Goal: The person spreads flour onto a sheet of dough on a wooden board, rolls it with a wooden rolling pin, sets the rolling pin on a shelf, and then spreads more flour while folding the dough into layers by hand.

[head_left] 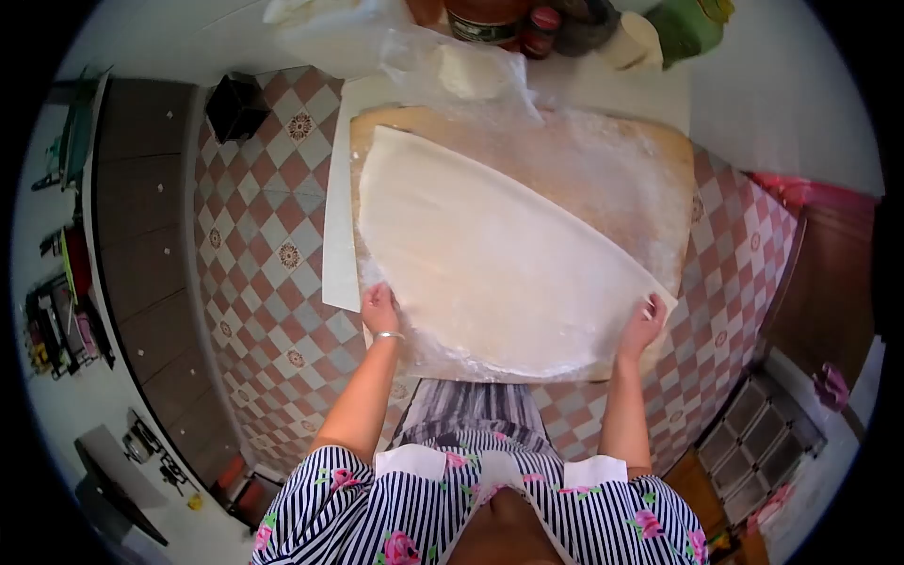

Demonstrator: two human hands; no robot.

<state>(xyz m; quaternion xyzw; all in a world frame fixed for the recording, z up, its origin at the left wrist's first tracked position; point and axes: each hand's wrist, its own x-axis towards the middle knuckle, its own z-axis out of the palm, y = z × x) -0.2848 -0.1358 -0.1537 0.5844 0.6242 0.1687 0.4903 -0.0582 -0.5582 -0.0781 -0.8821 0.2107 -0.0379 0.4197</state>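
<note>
A wide, thin sheet of dough (pixel 490 259) covers much of a floured wooden board (pixel 621 179). Its upper edge runs straight and slanting from the top left corner down to the right, while the near edge curves. My left hand (pixel 379 309), with a bracelet at the wrist, pinches the dough's left edge near the front. Over at the right corner, my right hand (pixel 644 323) has its fingers closed on the dough's edge. White flour is scattered along the near rim and across the bare upper right of the board.
Behind the board lies a clear plastic bag (pixel 466 75) with something white in it. A big jar (pixel 487 19), a small red-lidded jar (pixel 541 30) and a green container (pixel 689 28) stand at the back. A black bin (pixel 236 108) sits on the tiled floor (pixel 273 221) to the left.
</note>
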